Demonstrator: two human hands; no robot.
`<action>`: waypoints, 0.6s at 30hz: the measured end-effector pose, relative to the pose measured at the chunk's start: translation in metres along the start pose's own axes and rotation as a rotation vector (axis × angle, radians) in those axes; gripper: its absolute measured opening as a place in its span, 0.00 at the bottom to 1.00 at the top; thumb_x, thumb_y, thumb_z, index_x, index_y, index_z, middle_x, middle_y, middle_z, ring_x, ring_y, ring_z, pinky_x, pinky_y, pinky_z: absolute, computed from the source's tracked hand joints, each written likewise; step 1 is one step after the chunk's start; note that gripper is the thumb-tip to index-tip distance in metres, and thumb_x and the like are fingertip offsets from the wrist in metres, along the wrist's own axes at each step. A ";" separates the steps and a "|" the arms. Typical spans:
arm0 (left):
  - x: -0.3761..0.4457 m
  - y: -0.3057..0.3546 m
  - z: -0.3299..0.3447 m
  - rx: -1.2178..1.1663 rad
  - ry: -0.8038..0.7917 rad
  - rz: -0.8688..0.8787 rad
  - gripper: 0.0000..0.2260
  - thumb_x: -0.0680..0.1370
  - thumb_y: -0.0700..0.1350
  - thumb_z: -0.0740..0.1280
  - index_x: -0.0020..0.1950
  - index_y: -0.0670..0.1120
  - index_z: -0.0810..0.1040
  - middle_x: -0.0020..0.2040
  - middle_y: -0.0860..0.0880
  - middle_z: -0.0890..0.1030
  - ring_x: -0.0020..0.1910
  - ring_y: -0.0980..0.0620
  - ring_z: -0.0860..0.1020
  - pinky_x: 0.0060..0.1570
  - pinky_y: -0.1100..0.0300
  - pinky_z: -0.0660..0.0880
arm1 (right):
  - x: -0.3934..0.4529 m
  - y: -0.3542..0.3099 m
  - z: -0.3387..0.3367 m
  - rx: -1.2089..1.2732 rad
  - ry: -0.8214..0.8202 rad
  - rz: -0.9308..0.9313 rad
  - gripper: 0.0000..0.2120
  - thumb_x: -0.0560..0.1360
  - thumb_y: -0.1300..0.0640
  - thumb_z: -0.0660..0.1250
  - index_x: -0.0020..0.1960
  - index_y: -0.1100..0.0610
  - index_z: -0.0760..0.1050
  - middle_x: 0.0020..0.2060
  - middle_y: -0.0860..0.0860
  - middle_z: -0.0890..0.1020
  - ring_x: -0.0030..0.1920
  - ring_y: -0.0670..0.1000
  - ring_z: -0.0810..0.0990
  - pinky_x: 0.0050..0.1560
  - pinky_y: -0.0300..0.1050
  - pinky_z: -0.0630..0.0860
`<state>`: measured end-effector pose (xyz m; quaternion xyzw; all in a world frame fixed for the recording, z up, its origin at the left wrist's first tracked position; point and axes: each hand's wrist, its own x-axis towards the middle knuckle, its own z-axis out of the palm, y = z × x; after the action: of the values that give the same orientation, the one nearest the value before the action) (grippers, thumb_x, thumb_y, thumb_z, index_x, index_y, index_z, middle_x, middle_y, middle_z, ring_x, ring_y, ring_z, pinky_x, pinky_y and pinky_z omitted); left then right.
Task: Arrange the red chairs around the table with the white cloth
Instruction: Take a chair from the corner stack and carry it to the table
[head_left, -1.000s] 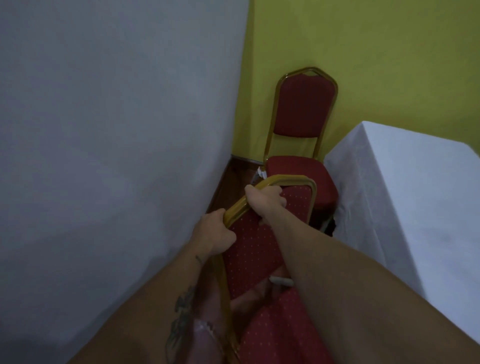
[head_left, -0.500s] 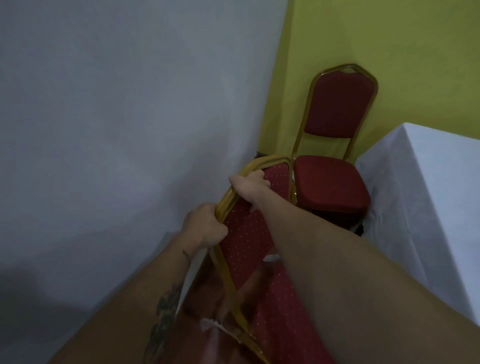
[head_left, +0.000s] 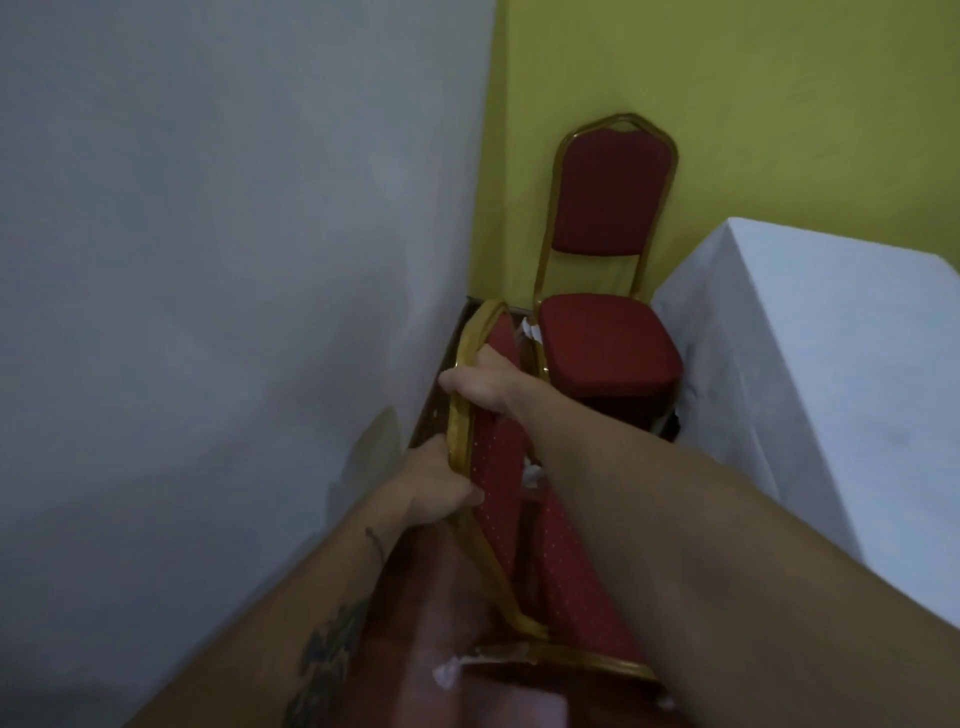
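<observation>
I hold a red chair with white dots and a gold frame (head_left: 498, 467) by its backrest, between the grey wall and the table. My left hand (head_left: 436, 488) grips the gold frame on the backrest's left side. Higher up, my right hand (head_left: 480, 382) grips the frame near the backrest's top. The chair's back is turned edge-on toward the wall. A second red chair (head_left: 608, 332) stands upright in the corner against the yellow wall, facing me. The table with the white cloth (head_left: 810, 374) is on the right, its near corner beside that second chair.
A grey wall (head_left: 208, 260) runs close along the left and meets the yellow wall (head_left: 727, 78) in the corner. The strip of dark wooden floor (head_left: 441, 389) between wall and table is narrow. Bits of white wrapping cling to the chair frames.
The held chair's backrest has turned from facing me to edge-on and shifted toward the grey wall. Both hands stay gripped on its frame.
</observation>
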<state>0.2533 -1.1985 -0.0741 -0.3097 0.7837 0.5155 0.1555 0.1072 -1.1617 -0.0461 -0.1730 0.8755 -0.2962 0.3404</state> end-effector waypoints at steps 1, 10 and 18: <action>0.000 0.000 0.013 -0.028 -0.045 0.018 0.35 0.61 0.53 0.79 0.65 0.55 0.70 0.56 0.52 0.82 0.53 0.49 0.83 0.52 0.49 0.82 | -0.009 0.009 -0.006 0.001 0.005 -0.007 0.45 0.61 0.40 0.69 0.74 0.58 0.66 0.69 0.57 0.74 0.68 0.61 0.73 0.67 0.60 0.72; -0.021 0.012 0.020 -0.170 0.043 -0.021 0.10 0.78 0.33 0.63 0.57 0.41 0.77 0.46 0.44 0.80 0.40 0.51 0.78 0.38 0.58 0.72 | -0.101 0.091 0.002 0.040 0.097 0.018 0.48 0.67 0.46 0.68 0.80 0.51 0.48 0.72 0.58 0.69 0.69 0.64 0.72 0.68 0.60 0.71; -0.002 0.064 0.021 -0.181 0.145 0.108 0.15 0.78 0.46 0.66 0.62 0.40 0.78 0.54 0.42 0.82 0.49 0.45 0.81 0.43 0.53 0.78 | -0.146 0.125 0.011 -0.052 0.112 0.103 0.42 0.73 0.48 0.67 0.81 0.56 0.53 0.74 0.61 0.68 0.73 0.66 0.68 0.71 0.60 0.69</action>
<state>0.2124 -1.1613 -0.0364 -0.3161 0.7587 0.5681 0.0418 0.2054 -0.9964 -0.0600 -0.1197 0.9083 -0.2649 0.3009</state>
